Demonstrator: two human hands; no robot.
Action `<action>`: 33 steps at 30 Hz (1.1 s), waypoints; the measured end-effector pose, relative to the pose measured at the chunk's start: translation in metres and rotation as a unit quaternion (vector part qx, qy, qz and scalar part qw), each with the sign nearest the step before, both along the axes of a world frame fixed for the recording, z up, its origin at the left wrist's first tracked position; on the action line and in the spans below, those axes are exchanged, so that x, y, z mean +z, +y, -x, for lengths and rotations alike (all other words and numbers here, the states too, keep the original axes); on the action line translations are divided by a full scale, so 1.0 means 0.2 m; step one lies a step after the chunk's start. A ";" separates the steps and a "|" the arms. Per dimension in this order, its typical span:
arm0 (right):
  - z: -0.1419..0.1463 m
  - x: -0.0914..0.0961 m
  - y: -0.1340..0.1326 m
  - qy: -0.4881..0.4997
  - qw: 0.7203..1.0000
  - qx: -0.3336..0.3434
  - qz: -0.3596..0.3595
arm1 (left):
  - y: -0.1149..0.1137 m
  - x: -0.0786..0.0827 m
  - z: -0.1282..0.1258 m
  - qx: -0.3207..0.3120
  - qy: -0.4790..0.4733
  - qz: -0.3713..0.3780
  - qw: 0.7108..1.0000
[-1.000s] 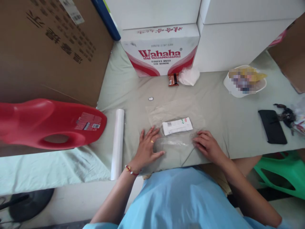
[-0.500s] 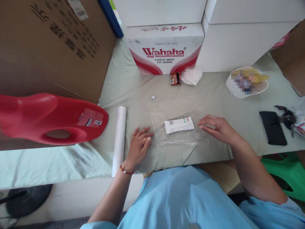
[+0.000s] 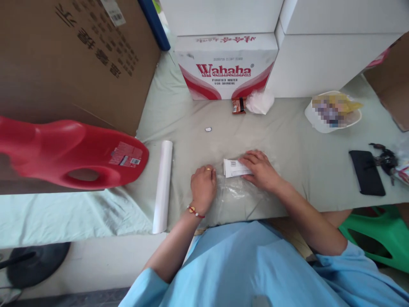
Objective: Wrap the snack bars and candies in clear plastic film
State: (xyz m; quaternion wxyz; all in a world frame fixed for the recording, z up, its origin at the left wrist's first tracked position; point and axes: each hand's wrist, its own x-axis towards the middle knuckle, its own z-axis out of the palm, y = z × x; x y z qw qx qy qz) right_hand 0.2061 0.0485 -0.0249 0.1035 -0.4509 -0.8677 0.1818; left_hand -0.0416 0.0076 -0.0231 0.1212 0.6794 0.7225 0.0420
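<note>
On the cloth-covered table [image 3: 188,121] lies a thin clear plastic sheet or bag [image 3: 236,192], wrinkled and flat. A small white packet [image 3: 233,167] with a barcode rests on it. My right hand [image 3: 260,170] is closed over the packet's right end, thumb on the near side and fingers on top, hiding the print there. At the plastic's left edge, my left hand [image 3: 203,187] is curled with its knuckles up. Its fingertips are tucked underneath, so what they grip is hidden. A white roll [image 3: 162,187] lies left of that hand.
A red plastic jug [image 3: 76,153] and a large cardboard box [image 3: 105,85] stand at the left. Behind are a Wahaba-style water carton [image 3: 230,72] marked "Wahaha", a brown snack wrapper [image 3: 238,105] and a crumpled white bag [image 3: 260,102]. Rightward are a white bowl [image 3: 319,121] and a black phone [image 3: 367,172].
My right hand has moved left onto the packet and closed on it. My left hand has shifted right to the plastic's edge, its spread fingers now curled. The view has shifted slightly.
</note>
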 end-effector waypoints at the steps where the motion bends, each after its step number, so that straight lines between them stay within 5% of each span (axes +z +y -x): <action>1: -0.01 -0.01 0.00 0.006 1.000 -0.002 -0.002 | 0.00 0.00 0.00 0.001 0.007 0.014 1.000; 13: -0.09 -0.05 -0.01 0.041 0.998 0.031 -0.030 | 0.01 -0.02 0.02 0.046 -0.004 0.044 0.998; 16: -0.09 -0.05 -0.02 0.041 0.998 0.033 -0.027 | 0.01 -0.03 0.03 0.045 -0.041 0.001 0.998; 21: -0.08 -0.05 -0.02 0.034 0.998 0.033 -0.039 | 0.00 -0.04 0.00 -0.045 -0.094 -0.132 0.986; 26: -0.07 -0.05 -0.02 0.030 0.997 0.038 -0.062 | 0.07 0.02 -0.06 -0.149 -0.084 -0.090 0.981; 33: -0.16 -0.06 -0.04 0.037 0.996 0.039 -0.066 | 0.11 0.02 0.01 0.024 -0.210 -0.003 0.977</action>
